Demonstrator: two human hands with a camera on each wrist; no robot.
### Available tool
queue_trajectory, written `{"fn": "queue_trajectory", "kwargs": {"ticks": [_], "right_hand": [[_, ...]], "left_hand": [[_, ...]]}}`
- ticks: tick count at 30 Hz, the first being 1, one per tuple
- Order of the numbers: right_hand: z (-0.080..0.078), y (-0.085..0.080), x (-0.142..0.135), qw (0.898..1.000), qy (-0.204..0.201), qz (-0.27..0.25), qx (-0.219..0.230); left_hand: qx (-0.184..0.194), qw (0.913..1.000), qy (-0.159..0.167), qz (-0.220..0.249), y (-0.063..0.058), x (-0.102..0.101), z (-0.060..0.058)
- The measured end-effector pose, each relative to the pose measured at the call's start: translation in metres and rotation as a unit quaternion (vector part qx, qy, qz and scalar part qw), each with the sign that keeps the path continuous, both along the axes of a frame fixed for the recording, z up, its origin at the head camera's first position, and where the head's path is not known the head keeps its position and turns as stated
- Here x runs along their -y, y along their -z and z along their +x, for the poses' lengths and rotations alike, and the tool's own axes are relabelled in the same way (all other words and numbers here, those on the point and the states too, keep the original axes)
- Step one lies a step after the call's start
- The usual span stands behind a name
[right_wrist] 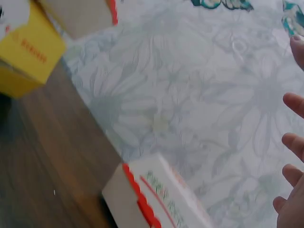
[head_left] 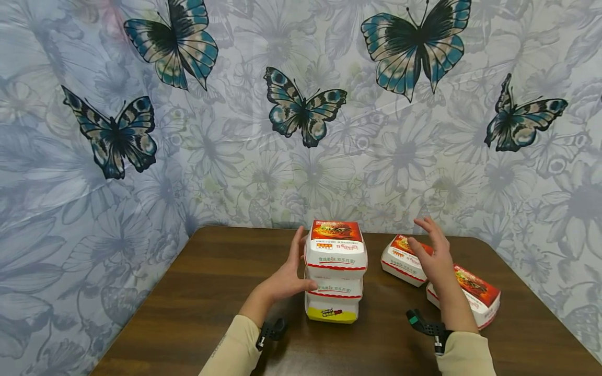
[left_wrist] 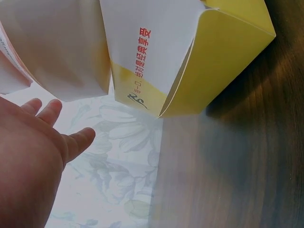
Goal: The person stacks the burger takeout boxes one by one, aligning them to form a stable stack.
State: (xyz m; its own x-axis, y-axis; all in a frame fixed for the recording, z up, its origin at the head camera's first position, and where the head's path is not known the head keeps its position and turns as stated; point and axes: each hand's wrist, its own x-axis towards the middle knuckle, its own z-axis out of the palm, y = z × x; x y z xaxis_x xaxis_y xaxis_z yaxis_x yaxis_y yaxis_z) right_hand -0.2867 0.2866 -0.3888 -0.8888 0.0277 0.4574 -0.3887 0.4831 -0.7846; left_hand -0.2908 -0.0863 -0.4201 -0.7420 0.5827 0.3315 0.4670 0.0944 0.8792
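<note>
Two burger boxes stand stacked mid-table in the head view. The upper burger box (head_left: 336,250) has a red top with a burger picture; the lower burger box (head_left: 331,308) shows a white lid edge and a yellow base. My left hand (head_left: 281,284) is at the stack's left side, fingers spread and pointing up, thumb tip overlapping the lower box's front. In the left wrist view, its fingers (left_wrist: 80,140) extend uncurled near the boxes. My right hand (head_left: 438,261) is raised with fingers apart, holding nothing, in front of two more burger boxes.
Right of the stack, one burger box (head_left: 402,266) lies farther back and another burger box (head_left: 484,295) nearer, partly hidden by the right forearm. The brown wooden table (head_left: 197,313) meets a butterfly-printed cloth backdrop (head_left: 235,172). Each wrist wears a black camera strap.
</note>
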Motion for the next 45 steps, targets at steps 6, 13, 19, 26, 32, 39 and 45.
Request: {"fn": "queue_trajectory", "kwargs": {"ticks": [6,13,19,26,32,39,45], "right_hand": [[-0.004,0.012,-0.008,0.995,0.046,0.084,-0.011],[-0.007,0.018,-0.01,0.973,0.097,0.208,0.0],[-0.008,0.024,-0.014,0.952,0.126,0.274,0.052],[-0.009,0.032,-0.017,0.929,0.139,0.331,0.084],[-0.004,0.032,-0.015,0.919,0.132,0.36,0.093],[-0.003,0.032,-0.018,0.914,0.116,0.371,0.12],[-0.003,0.033,-0.019,0.917,0.107,0.361,0.129]], "left_hand": [[0.002,1.0,-0.001,0.006,0.002,0.001,-0.002],[-0.006,0.9999,-0.003,0.01,0.001,0.0,-0.002],[-0.027,0.9993,0.007,0.025,0.003,0.0,-0.003],[-0.018,0.9994,0.01,0.029,0.003,0.001,-0.003],[-0.019,0.9993,0.011,0.028,0.002,0.001,-0.003],[-0.015,0.9995,0.006,0.027,0.002,0.001,-0.003],[-0.006,0.9998,0.002,0.021,0.001,0.001,-0.002]]}}
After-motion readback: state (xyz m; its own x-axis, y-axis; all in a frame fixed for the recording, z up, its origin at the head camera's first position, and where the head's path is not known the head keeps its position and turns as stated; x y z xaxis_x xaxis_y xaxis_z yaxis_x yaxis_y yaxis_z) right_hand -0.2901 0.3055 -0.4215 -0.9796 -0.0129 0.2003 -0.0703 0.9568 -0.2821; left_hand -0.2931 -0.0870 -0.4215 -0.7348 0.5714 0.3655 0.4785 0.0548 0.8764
